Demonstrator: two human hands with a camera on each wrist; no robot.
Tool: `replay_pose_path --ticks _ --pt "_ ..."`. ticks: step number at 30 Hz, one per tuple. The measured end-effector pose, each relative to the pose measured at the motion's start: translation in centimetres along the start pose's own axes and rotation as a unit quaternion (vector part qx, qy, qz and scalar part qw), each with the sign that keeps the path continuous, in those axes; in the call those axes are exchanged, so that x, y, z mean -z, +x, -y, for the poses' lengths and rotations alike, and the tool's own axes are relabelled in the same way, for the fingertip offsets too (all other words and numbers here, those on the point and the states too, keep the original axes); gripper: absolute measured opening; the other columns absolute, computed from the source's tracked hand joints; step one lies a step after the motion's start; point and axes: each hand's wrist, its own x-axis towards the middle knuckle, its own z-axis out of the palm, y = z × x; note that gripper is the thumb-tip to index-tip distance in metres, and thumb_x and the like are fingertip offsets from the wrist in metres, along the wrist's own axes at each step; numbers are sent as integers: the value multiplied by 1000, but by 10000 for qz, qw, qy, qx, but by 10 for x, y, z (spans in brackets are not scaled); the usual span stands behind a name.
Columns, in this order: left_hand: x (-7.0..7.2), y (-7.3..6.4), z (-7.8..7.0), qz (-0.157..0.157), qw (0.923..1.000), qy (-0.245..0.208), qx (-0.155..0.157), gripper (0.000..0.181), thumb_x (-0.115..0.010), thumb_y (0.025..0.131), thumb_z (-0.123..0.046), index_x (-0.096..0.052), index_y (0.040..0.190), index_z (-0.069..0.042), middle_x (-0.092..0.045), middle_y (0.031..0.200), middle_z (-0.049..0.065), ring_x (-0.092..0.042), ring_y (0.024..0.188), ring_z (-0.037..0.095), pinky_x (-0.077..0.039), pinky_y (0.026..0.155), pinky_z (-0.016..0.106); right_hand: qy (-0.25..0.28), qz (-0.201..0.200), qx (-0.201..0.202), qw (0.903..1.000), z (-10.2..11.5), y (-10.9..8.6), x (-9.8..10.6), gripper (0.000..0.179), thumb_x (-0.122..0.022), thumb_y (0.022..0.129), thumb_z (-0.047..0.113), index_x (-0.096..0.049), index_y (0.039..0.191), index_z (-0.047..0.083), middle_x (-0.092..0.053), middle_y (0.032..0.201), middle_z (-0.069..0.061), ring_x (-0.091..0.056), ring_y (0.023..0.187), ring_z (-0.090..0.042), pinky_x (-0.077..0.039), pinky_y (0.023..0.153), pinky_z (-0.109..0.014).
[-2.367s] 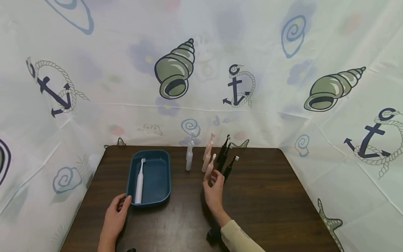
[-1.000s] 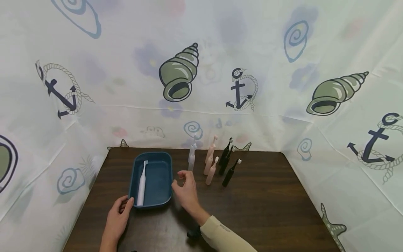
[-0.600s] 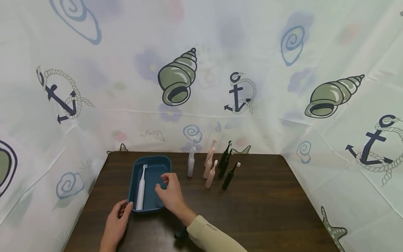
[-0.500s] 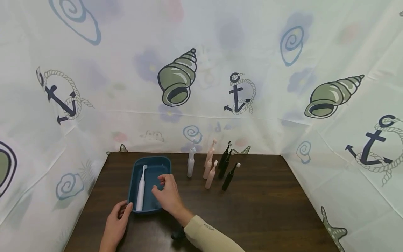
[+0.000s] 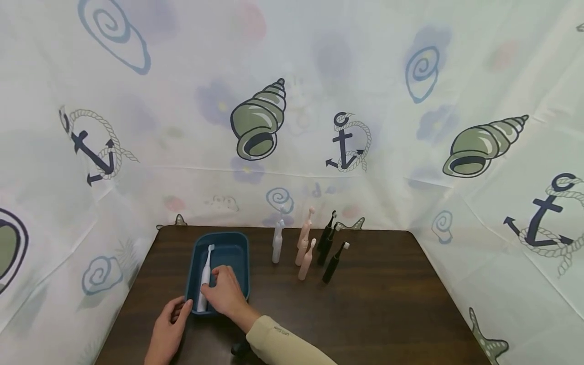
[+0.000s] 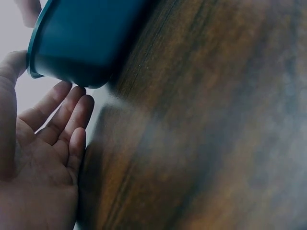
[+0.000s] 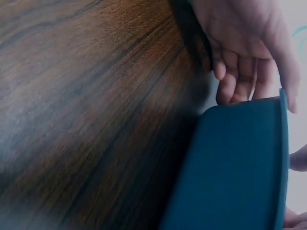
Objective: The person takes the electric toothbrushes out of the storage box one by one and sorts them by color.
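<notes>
A white electric toothbrush (image 5: 207, 271) lies in the blue tray (image 5: 243, 258), its brush head toward the far end. Over its handle is my right hand (image 5: 228, 291), fingers loosely bent, with thumb overlapping the handle and fingertips just right of it. At the tray's near left corner my left hand (image 5: 166, 327) holds on, thumb over the rim and fingertips against the outer wall (image 6: 72, 67). The wrist views show this corner grip from both sides. In the right wrist view, the tray wall (image 7: 230, 153) hides most of my right fingers.
Right of the tray, more electric toothbrushes stand upright on the brown table (image 5: 388, 304): white ones (image 5: 277, 248), pink ones (image 5: 305, 266) and black ones (image 5: 333, 266). A small black object (image 5: 240, 349) is by my right wrist. Patterned fabric (image 5: 301, 101) hangs behind the table.
My right hand has released a pink toothbrush, left standing, and has moved left over the tray to the white toothbrush. My left hand has stayed at the tray corner.
</notes>
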Motion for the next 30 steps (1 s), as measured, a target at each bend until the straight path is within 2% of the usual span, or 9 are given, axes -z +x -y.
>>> replay_pose_path --ticks 4,9,15,19,22,25,28,30 --pt "0 0 0 28 10000 -2 5 84 -48 107 -68 -47 155 1 -59 147 29 -62 127 37 -48 83 21 -177 143 -265 9994 0 5 -7 43 -80 95 30 -62 131 14 -58 104 4 -52 84 -8 -49 72 -28" --pt "0 2 0 71 10000 55 20 87 -47 106 -70 -46 156 1 -58 148 29 -61 128 37 -50 87 27 -221 275 -606 9975 6 11 -14 44 -82 92 32 -61 125 11 -58 104 -2 -55 82 -15 -52 74 -32" --pt "1 1 2 18 10000 56 31 86 -46 107 -70 -46 156 1 -58 149 28 -60 129 37 -48 87 23 -468 292 -838 9950 9 16 -29 52 -81 91 37 -61 128 7 -58 106 -6 -55 83 -20 -53 78 -36" --pt "0 0 2 -6 10000 44 66 86 -45 108 -69 -45 156 3 -57 149 30 -60 129 39 -53 97 38 -589 218 -952 9935 10 21 -34 58 -81 91 36 -59 134 4 -59 111 -9 -56 87 -21 -55 83 -37" --pt "-1 0 2 11 9999 55 98 87 -45 108 -68 -44 156 4 -56 148 32 -60 129 40 -52 103 50 -849 112 -1101 9902 10 24 -37 61 -83 91 38 -59 136 4 -60 113 -9 -59 88 -22 -56 85 -40" --pt "-1 -1 3 -27 10000 8 75 85 -46 108 -67 -45 156 3 -58 147 29 -61 127 37 -54 97 38 -1197 -31 -1139 9863 11 27 -40 60 -84 90 40 -60 134 6 -59 111 -8 -59 83 -22 -57 81 -42" --pt "0 -1 3 -68 10000 -55 9 81 -48 108 -65 -47 155 1 -59 147 27 -62 125 32 -51 85 22 -1368 -201 -1088 9844 14 29 -41 57 -86 90 39 -61 129 7 -57 107 -8 -58 77 -22 -56 76 -42" --pt "0 -1 3 -44 9999 -98 -26 80 -49 108 -64 -48 155 0 -60 146 26 -61 125 31 -48 82 18 -1400 -265 -1091 9838 15 29 -41 55 -87 89 37 -61 126 7 -56 104 -7 -57 75 -22 -56 74 -41"
